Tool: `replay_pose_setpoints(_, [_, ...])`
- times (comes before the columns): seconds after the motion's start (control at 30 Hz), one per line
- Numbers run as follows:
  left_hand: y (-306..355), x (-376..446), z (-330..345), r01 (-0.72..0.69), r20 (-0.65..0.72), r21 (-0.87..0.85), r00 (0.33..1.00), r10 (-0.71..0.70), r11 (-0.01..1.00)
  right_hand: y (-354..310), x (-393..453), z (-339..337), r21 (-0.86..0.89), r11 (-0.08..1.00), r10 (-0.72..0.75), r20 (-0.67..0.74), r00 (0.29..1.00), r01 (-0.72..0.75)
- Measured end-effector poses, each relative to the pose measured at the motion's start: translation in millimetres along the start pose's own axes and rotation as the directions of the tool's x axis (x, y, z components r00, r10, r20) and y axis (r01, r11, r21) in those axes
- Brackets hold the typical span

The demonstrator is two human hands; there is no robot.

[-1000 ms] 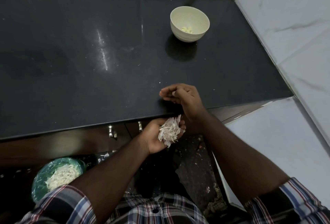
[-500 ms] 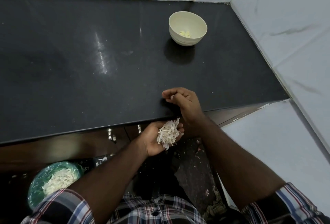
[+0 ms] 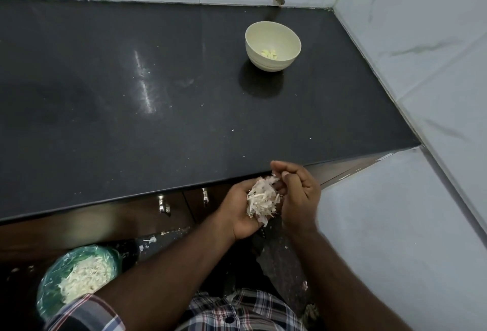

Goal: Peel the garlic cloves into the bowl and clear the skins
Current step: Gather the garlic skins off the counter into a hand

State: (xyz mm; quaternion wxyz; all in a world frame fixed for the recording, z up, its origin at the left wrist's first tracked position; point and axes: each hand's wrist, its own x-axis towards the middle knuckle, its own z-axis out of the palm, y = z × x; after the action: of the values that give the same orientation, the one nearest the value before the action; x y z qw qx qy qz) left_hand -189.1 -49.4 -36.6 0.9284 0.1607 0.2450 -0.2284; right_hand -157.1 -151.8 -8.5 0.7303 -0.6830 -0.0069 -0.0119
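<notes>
Desk (image 3: 184,109) first: we see only specks near its front edge. Green-lined bin (image 3: 50,286), skins inside, sits low to our left, nearer our left hand (image 3: 242,209), which cups the skin pile (image 3: 263,198); right hand (image 3: 297,193) pinches scraps beside it. Bowl (image 3: 272,49) toward the back right corner holds peeled cloves (image 3: 269,53).

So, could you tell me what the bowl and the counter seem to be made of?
Bowl: cream, matte, faint ribbed rings near its base; looks like plastic or glazed ceramic, can't tell which. Counter: black polished stone, probably granite, with fine speckles and a glossy light streak.
</notes>
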Motion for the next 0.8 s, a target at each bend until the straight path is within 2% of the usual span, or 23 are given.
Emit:
replay_pose_setpoints(0.23, [1,2,25,-0.016,0.056,-0.026,0.998,0.018,1.000,-11,2,0,0.026,0.993,-0.112,-0.073,0.991,0.114])
replay_pose_setpoints(0.47, [0,3,41,-0.031,0.039,-0.052,0.999,0.033,0.998,-22,5,-1,0.059,0.986,-0.150,-0.113,0.982,0.157])
replay_pose_setpoints(0.8, [-14,-5,67,-0.192,0.003,-0.135,0.981,0.194,0.972,-27,12,-5,0.125,0.976,-0.170,-0.084,0.982,0.179])
